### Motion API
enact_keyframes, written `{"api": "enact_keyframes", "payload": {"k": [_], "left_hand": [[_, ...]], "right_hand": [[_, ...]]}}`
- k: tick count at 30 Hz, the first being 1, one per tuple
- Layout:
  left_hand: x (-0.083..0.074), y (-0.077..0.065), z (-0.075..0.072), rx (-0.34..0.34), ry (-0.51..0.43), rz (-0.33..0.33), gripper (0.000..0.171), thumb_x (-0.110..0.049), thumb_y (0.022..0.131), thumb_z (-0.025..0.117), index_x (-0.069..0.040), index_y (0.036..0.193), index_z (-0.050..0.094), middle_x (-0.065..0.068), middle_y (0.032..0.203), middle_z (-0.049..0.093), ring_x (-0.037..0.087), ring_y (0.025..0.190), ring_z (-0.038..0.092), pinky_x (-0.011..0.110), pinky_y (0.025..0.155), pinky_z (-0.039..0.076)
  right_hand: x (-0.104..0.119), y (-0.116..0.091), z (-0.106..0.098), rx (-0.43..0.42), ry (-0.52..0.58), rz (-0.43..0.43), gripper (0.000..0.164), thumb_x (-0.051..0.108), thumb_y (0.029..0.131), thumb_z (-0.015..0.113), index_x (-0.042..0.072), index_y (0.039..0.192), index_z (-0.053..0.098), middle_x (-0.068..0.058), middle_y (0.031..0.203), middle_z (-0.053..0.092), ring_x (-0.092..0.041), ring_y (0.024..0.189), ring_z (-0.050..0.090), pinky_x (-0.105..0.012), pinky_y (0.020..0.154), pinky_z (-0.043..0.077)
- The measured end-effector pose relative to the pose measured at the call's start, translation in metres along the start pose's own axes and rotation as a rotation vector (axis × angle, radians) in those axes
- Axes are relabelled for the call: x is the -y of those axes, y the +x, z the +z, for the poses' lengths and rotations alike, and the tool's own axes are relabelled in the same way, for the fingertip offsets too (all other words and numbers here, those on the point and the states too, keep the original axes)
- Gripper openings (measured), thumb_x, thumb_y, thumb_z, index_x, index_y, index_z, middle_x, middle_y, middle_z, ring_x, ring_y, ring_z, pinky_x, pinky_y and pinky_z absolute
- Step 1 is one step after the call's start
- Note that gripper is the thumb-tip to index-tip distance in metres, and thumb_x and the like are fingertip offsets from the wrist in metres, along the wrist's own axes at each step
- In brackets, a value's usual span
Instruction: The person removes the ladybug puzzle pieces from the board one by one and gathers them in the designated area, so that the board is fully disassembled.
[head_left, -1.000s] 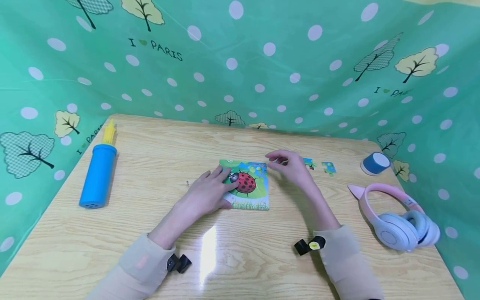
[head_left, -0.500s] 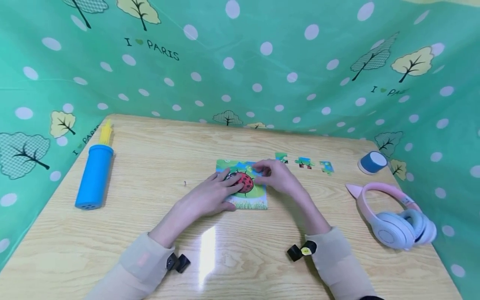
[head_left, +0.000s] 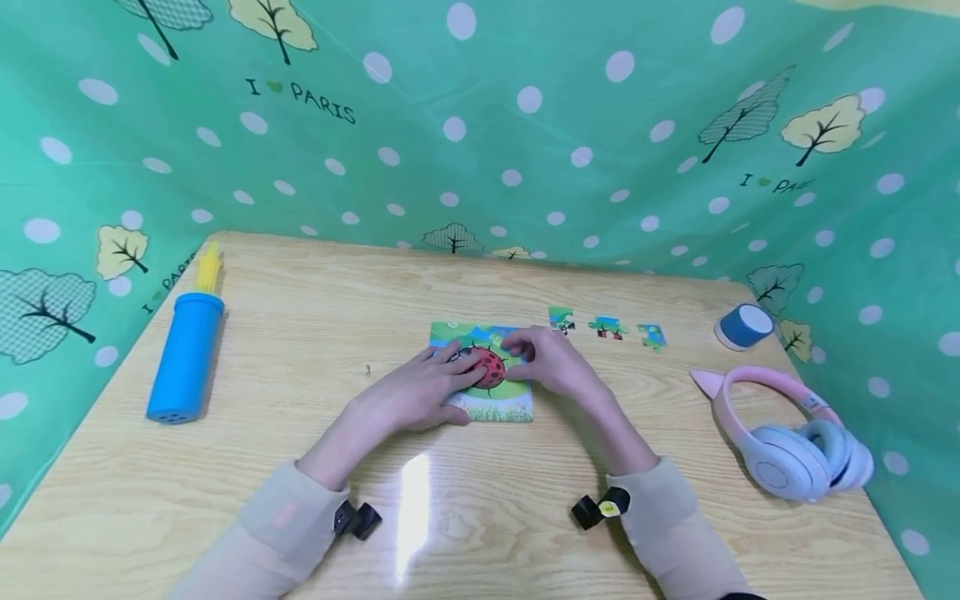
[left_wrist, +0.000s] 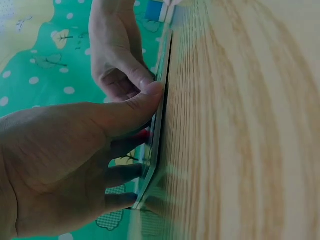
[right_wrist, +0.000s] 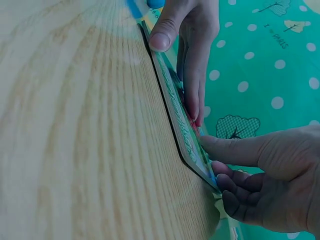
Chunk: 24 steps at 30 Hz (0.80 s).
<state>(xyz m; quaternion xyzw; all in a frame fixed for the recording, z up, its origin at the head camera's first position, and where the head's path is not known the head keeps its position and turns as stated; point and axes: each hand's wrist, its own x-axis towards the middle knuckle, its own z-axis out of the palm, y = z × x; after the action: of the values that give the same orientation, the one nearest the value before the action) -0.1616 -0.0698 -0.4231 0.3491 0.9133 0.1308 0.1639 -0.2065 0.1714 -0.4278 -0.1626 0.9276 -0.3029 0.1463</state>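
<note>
1 thin, square ladybird puzzle (head_left: 504, 395) lies under a spread left hand (head_left: 411, 393) — right hand (head_left: 555, 362) curled, grip unclear.

Right hand (right_wrist: 272, 175), fingers apparently at the near corner of a thin printed board (right_wrist: 183, 127), left hand (right_wrist: 195, 45) farther along

A screened-off tabletop nook, the wider room hidden from view: green polka-dot cloth (head_left: 420, 108) hangs behind and on both sides of the wooden table (head_left: 300, 308).

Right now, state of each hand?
Left hand: open, resting on the ladybug puzzle.
Right hand: fingers bent over its right side; can't tell whether it's gripping.
</note>
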Motion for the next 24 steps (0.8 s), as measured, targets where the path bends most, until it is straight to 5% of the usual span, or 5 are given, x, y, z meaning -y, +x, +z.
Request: {"api": "enact_keyframes", "payload": {"k": [19,24], "left_hand": [[0.0005,-0.0004,0.0012,-0.011,0.015,0.004,0.069,-0.043,0.098,0.066,-0.013,0.157,0.045,0.009,0.169,0.033,0.041,0.16,0.019,0.061,0.128,0.022],[-0.0015,-0.0016,0.0008,-0.015,0.031,0.037,0.064,-0.043,0.099,0.064,-0.027,0.157,0.043,0.009,0.171,0.027,0.043,0.159,0.017,0.063,0.128,0.021]], "right_hand": [[0.0032,-0.0026,0.0005,-0.004,-0.003,0.03,0.028,0.019,0.085,0.086,0.01,0.108,0.075,-0.005,0.1,0.068,-0.018,0.089,0.059,-0.03,0.079,0.05],[0.003,-0.0028,-0.0004,0.01,-0.001,0.032,0.031,0.019,0.083,0.087,0.01,0.11,0.074,-0.005,0.1,0.068,-0.018,0.091,0.059,-0.031,0.081,0.05]]}}
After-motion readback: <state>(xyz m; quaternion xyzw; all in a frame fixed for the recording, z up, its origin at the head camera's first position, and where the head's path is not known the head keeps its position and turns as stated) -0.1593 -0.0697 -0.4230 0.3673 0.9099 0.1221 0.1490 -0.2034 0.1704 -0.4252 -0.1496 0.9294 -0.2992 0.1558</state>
